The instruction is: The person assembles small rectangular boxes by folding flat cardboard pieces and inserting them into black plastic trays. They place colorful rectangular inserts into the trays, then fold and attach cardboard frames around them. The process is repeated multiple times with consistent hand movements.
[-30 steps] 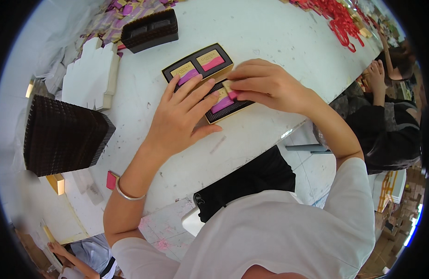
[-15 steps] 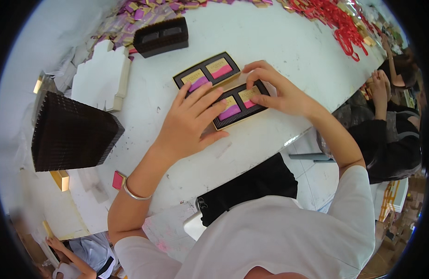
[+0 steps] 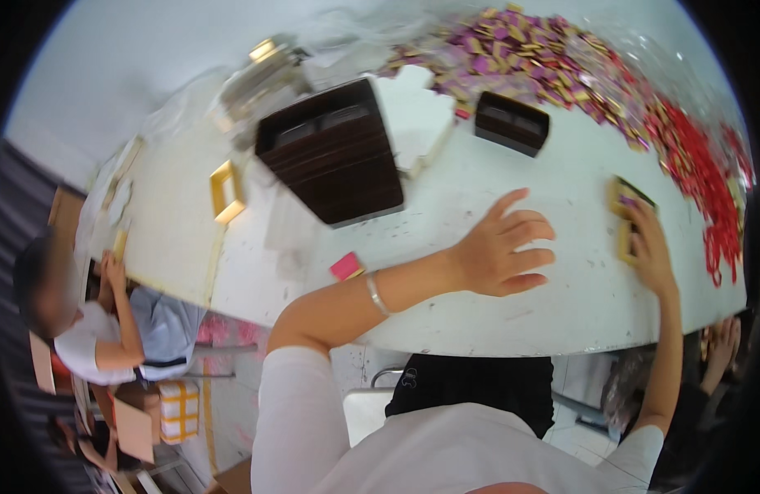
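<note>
My left hand [image 3: 508, 251] hovers over the white table with its fingers spread and nothing in it. At the table's right side my right hand [image 3: 653, 251] reaches onto two small gold boxes [image 3: 625, 239] that lie close together, its fingers bent over them. A purple-and-gold wrapped piece shows in the far box; my fingers hide much of the rest, and the view is somewhat blurred there. Beyond my left hand sits a dark brown plastic tray [image 3: 512, 123]. Left of it rises a tall stack of such trays [image 3: 339, 156].
A pile of purple and gold wrapped pieces [image 3: 512, 49] lies along the far edge, with red ribbons [image 3: 718, 198] at right. White flat card pieces [image 3: 417, 115] stand behind the stack. A pink piece [image 3: 347, 265] and an empty gold frame [image 3: 226, 193] lie left. A person [image 3: 108, 321] sits at far left.
The view has turned left. My left hand has come off the boxes and opened. My right hand and the two gold boxes have moved to the right.
</note>
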Demonstrator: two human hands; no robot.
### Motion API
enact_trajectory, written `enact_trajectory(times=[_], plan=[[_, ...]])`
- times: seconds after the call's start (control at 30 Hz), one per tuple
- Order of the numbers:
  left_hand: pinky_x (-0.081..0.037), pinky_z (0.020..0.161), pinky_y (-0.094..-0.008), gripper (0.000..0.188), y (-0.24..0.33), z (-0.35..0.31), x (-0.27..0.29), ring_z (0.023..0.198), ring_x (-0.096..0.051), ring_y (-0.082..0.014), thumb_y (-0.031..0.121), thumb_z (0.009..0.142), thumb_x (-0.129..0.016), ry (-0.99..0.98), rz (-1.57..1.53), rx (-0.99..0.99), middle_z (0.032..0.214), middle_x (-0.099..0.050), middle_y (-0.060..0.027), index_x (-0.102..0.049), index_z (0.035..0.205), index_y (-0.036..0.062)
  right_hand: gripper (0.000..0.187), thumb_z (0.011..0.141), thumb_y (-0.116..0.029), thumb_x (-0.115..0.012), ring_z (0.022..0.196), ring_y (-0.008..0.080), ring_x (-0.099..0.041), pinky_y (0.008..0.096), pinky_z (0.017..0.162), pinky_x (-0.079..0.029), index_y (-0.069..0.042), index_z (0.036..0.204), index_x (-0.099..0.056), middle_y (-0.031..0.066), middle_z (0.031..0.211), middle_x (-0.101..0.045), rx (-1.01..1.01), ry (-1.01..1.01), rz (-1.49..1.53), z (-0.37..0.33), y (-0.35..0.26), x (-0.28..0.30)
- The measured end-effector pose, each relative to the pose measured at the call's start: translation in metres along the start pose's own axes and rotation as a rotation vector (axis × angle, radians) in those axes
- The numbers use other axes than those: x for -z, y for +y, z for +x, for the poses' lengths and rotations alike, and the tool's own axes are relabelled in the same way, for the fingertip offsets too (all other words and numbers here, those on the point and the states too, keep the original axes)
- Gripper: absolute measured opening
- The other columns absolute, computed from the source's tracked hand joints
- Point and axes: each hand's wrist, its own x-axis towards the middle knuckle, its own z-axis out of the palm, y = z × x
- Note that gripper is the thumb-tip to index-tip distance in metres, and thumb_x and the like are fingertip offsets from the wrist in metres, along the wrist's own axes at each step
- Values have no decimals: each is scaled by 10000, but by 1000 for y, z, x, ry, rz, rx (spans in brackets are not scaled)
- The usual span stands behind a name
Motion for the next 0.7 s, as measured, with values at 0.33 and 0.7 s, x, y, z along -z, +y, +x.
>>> enact_trajectory(times=[0.33, 0.7], plan=[[-389, 935, -485, 251, 56, 35, 142, 868, -589, -236, 224, 759, -689, 209, 488, -262, 1001, -591, -99, -586, 951, 101, 380, 887, -93, -559, 1311, 297, -364, 402, 1065, -296, -63, 1262, -505, 130, 1397, -408, 140, 393, -21, 46, -23, -1], [-342, 1000, -488, 603, -35, -161, 278, 1229, -403, -376, 551, 764, -590, -27, 1303, 1652, 1291, -447, -218, -560, 1201, 136, 342, 793, -18, -633, 1192, 349, -464, 395, 967, -410, -40, 1126, -554, 168, 1317, -460, 589, 355, 410, 101, -205, -31]])
